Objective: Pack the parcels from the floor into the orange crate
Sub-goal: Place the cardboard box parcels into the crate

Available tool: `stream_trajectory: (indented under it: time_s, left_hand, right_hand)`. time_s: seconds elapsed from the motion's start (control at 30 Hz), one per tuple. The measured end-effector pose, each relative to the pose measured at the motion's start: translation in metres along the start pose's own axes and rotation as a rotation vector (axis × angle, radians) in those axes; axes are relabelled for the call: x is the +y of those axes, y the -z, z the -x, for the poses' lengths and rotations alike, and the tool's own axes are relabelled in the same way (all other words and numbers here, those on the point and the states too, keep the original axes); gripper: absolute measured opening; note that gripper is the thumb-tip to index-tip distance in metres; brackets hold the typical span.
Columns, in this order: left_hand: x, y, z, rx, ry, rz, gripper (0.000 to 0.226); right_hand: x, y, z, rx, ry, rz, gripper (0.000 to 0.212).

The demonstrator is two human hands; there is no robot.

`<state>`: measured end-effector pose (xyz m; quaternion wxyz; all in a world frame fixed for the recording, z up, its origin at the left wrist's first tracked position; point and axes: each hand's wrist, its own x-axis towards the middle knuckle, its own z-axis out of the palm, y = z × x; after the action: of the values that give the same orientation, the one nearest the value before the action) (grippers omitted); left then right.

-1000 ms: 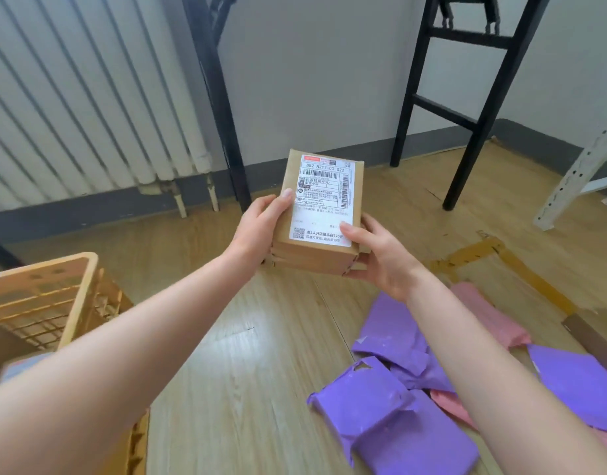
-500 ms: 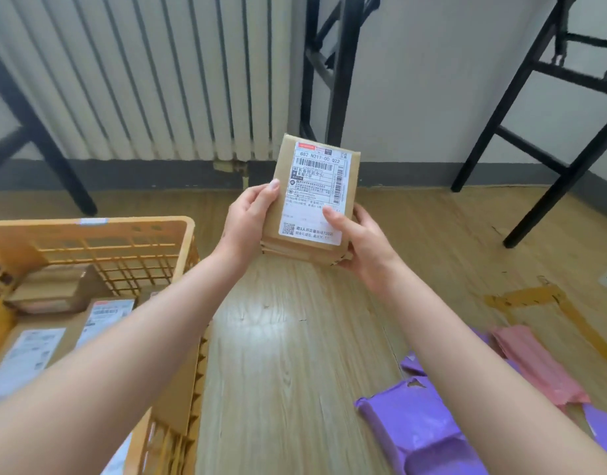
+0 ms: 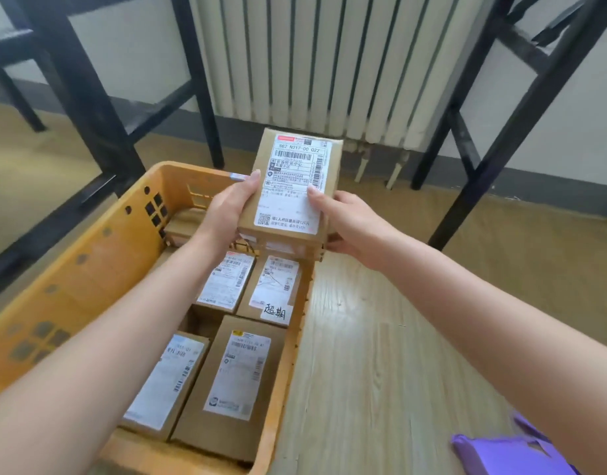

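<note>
On the left, the orange crate [image 3: 89, 269] sits on the wooden floor [image 3: 381, 371] with four labelled cardboard boxes [image 3: 236, 382] lying flat inside. Over its far right corner, the left hand [image 3: 226, 210] and right hand [image 3: 350, 224] clamp a small labelled parcel [image 3: 291, 186] between them, label up. At the near right, a purple mailer bag [image 3: 507, 454] lies on the floor.

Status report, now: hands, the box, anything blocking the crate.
Left hand and right hand both gripping the cardboard box. Box held above the orange crate's far end. Parcels fill the floor below; nothing else obstructing.
</note>
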<state>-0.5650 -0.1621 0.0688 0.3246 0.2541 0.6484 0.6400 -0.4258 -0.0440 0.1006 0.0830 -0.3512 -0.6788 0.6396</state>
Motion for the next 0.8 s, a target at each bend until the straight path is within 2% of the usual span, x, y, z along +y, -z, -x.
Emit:
stream_trajectory:
  time_s: [0.1,0.2,0.33,0.43,0.6,0.8]
  left_hand:
    - [-0.011,0.024,0.001,0.066,0.05,-0.038,0.041]
    - [-0.02,0.052,0.003,0.097,0.109,-0.094,0.035]
    - [-0.029,0.089,0.009,0.088,0.271,-0.169,0.032]
    - [-0.036,0.108,0.019,0.081,0.402,-0.251,0.038]
    - [-0.048,0.13,0.032,0.123,0.517,-0.356,0.05]
    - [-0.059,0.169,0.04,0.165,0.626,-0.704,0.065]
  right_hand:
    - [0.004,-0.028,-0.018,-0.051,-0.011,-0.004,0.035]
    - [0.008,-0.054,-0.03,-0.064,-0.053,0.028,0.043]
    - [0.014,-0.084,-0.032,-0.15,-0.105,0.129,0.033]
    - [0.024,-0.107,-0.03,-0.223,-0.112,0.217,0.028]
    - [0.035,-0.143,-0.029,-0.314,-0.152,0.324,0.034]
    - [0.048,-0.187,-0.02,-0.451,-0.329,0.172,0.032]
